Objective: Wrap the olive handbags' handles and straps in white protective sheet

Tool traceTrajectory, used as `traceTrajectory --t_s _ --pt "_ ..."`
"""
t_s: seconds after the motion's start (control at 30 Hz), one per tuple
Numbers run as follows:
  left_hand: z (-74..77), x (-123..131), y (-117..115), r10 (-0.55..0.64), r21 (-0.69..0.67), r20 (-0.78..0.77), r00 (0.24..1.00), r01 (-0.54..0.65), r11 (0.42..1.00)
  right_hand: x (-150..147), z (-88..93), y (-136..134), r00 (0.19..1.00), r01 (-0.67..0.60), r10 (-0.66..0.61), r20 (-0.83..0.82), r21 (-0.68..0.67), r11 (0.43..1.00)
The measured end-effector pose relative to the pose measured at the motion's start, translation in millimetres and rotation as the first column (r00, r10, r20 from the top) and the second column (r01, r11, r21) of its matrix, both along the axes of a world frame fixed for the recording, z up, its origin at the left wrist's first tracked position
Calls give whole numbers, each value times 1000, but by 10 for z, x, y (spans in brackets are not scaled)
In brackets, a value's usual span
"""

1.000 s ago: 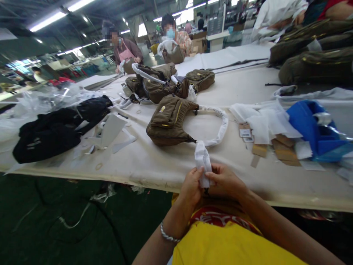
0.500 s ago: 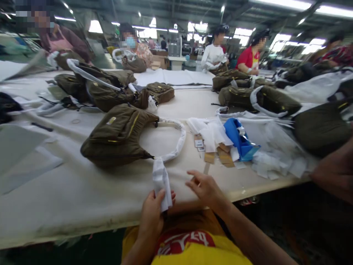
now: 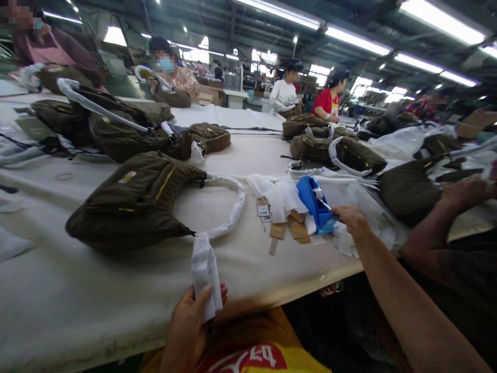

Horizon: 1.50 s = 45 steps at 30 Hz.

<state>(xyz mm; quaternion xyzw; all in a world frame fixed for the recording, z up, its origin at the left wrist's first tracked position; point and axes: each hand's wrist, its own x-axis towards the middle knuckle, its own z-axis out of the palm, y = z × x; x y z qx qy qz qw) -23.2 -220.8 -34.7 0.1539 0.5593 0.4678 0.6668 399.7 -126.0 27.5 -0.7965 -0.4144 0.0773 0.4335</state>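
Observation:
An olive-brown shoulder bag point(image 3: 135, 202) lies on the cream table point(image 3: 70, 295), its strap point(image 3: 227, 220) wrapped in white paper. My left hand point(image 3: 188, 326) is at the table's near edge, closed on the loose end of that white wrapping paper point(image 3: 205, 274). My right hand point(image 3: 351, 217) is stretched out to the right. It rests on a blue object point(image 3: 314, 199) amid a heap of white paper strips point(image 3: 279, 194) and brown card tags point(image 3: 295, 228); its fingers are mostly hidden.
More olive bags point(image 3: 116, 132) are piled at the back left and others point(image 3: 341, 150) on the right. A neighbour's arm point(image 3: 446, 212) reaches over a bag at the right edge. Several people work along the far side.
My right hand let go of the wrapping paper and moved right to the blue object in the paper heap. My left hand kept hold of the paper. The view swung right.

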Motion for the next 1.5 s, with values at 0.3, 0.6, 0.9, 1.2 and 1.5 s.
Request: traceTrajectory --t_s 0.3,0.6,0.9,1.2,1.5 --pt "-51 -2 -10 19 -2 -7 1000 -19 1000 -64 15 -452 960 107 -65 -273 144 984" --pt "-38 9 -26 26 68 -25 999 -24 997 -255 -513 -754 920 221 -169 -354 112 969" --pt "17 48 -128 -17 300 -9 1000 19 954 -1793 -305 -900 645 -613 462 -608 -50 789" --pt "55 -108 -156 -107 391 -366 924 257 884 -3025 -100 -676 380 -924 826 -415 -123 363" --pt "108 -174 -156 -100 417 -458 883 312 854 -3122 -315 -567 478 -828 868 -136 -398 394"
